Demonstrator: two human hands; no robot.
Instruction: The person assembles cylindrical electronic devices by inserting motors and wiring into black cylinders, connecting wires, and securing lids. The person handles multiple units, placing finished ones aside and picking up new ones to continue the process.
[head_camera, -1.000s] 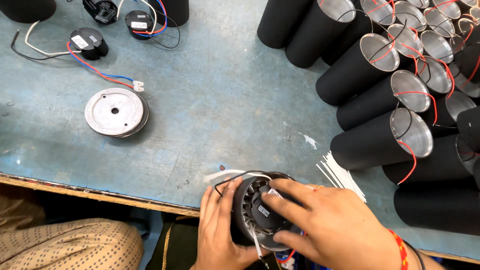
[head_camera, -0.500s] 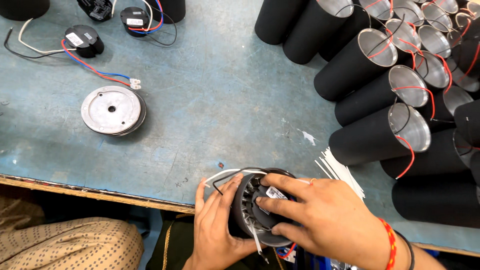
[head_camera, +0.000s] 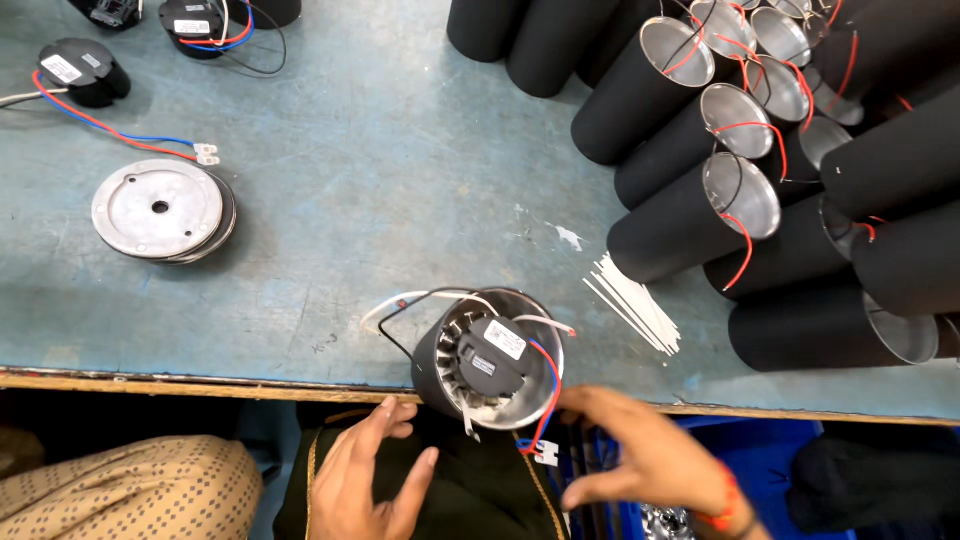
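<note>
Both hands hover off the bench's near edge — left hand (head_camera: 365, 480) with fingers spread wide, right hand (head_camera: 640, 460) loosely curled open, neither gripping anything. Between them the black cylindrical housing (head_camera: 487, 362) sits at that near edge, its red and blue wires (head_camera: 548, 395) dangling by the right fingers.

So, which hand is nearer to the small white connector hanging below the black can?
Right. The right hand is just beside the white connector; the left hand is farther off, on its other side.
</note>
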